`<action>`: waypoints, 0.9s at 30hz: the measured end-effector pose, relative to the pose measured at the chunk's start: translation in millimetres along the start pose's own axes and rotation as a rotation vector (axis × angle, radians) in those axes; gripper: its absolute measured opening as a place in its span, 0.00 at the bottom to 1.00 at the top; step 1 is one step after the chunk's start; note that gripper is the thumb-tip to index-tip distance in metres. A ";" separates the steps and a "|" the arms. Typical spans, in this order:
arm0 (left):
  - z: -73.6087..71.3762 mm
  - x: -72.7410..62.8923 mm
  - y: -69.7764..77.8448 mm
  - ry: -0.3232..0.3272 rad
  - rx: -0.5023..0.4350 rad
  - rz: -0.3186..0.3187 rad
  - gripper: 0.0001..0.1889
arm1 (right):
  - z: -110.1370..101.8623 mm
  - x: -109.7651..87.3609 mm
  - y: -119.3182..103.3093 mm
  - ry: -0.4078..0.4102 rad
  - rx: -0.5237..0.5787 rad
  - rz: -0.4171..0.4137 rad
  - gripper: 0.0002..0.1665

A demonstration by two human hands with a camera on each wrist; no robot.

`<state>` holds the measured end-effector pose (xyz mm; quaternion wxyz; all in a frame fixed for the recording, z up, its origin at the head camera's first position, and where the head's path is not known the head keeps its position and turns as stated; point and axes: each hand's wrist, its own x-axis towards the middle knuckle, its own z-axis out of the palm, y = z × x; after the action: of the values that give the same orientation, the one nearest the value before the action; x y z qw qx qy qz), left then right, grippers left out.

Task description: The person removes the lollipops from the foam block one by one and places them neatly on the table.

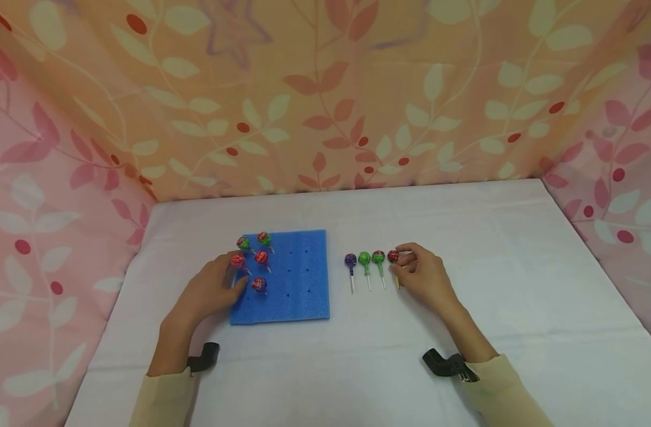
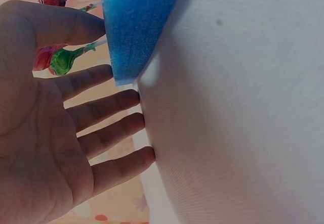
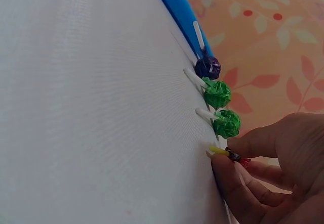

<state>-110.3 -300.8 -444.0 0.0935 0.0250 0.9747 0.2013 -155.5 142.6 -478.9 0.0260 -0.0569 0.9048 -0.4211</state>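
My right hand (image 1: 425, 280) pinches a lollipop with a dark red wrapper (image 1: 393, 256) and a yellow stick at the right end of a row. In the right wrist view, its thumb and fingers close round the base of the wrapped head; part of it is hidden. My left hand (image 1: 205, 292) rests at the left edge of a blue foam board (image 1: 299, 305), fingers spread and nearly straight, thumb near the board's edge. Several wrapped lollipops stand in the board's left part, including a red one (image 1: 238, 261) beside the fingers and a purple-red one (image 1: 259, 285).
Left of the held one lie a purple lollipop (image 1: 350, 260) and two green lollipops (image 1: 364, 258), white sticks toward me. Small holes dot the board's middle and right. A white cloth covers the table (image 1: 357, 367); patterned curtains (image 1: 325, 95) hang behind and at both sides.
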 end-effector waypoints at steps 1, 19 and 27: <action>-0.2 0.0 0.2 0.000 0.001 -0.001 0.37 | -0.1 -0.4 -0.3 0.003 0.002 0.001 0.24; 1.6 0.9 -0.6 -0.002 -0.005 0.000 0.37 | -17.4 -5.9 4.7 0.010 0.030 0.055 0.24; 0.6 -0.1 -0.6 -0.003 -0.007 -0.002 0.37 | -22.3 -7.2 5.7 -0.004 0.037 0.035 0.23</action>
<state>-110.1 -301.2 -444.7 0.0955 0.0239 0.9739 0.2044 -151.0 164.1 -469.0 0.0361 -0.0411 0.8976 -0.4374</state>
